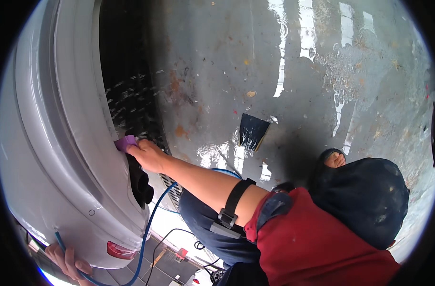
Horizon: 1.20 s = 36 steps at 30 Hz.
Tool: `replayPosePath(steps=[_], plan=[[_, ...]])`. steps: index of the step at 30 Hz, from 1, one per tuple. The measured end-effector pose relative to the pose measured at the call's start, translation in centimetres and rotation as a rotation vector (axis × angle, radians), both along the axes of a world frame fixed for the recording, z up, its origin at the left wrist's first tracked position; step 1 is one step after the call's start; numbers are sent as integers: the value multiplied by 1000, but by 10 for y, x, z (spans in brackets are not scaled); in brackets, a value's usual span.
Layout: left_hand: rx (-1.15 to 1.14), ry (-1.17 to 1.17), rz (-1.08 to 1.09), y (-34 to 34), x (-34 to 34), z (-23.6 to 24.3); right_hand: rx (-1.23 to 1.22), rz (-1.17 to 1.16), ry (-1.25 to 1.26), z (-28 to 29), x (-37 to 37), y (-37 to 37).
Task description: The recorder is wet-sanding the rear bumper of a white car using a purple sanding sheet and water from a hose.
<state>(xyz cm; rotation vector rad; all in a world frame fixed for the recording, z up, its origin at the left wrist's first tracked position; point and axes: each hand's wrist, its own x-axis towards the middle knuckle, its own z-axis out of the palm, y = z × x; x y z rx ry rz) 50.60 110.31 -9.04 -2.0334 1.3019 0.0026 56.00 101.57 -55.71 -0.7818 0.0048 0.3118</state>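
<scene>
My right hand (150, 155) is closed on a small purple pad (126, 142), pressed to the lower edge of a silver car's bumper (79, 119). Whether the pad is sponge or folded cloth I cannot tell. At the lower left, my left hand (69, 262) grips a blue hose (148, 229) near its end, beside the car body. From there the hose loops along the lower edge and up past my right forearm. Two dark exhaust pipes (143, 186) sit just below my right hand. A red tail light (121, 250) is between the two hands.
Wet grey floor (203, 86) spreads to the right, with bright reflections. Pale water streaks show against the dark area beside the bumper. A dark trapezoid-shaped piece (253, 132) lies on the floor. A metal floor grate (172, 183) and a thin black cable (162, 243) are near my legs.
</scene>
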Motion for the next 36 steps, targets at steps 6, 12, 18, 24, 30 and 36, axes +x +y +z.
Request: replayPosePath(steps=[6,12,18,24,30,36], plan=[[-32,0,5,8,-2,1,-242,-25,-50,3,17,-5],[-9,24,0,13,-5,18,-20,-38,70,9,16,16],[-264,-9,-92,29,23,-109,-234,-328,84,13,8,56],[1748,-291,552,8,87,-465,265,-228,637,30,21,27],[1296,-635,198,-1,89,-476,259,-427,606,64,10,-1],[930,-643,273,-32,63,-405,-83,-355,405,64,-7,-2]])
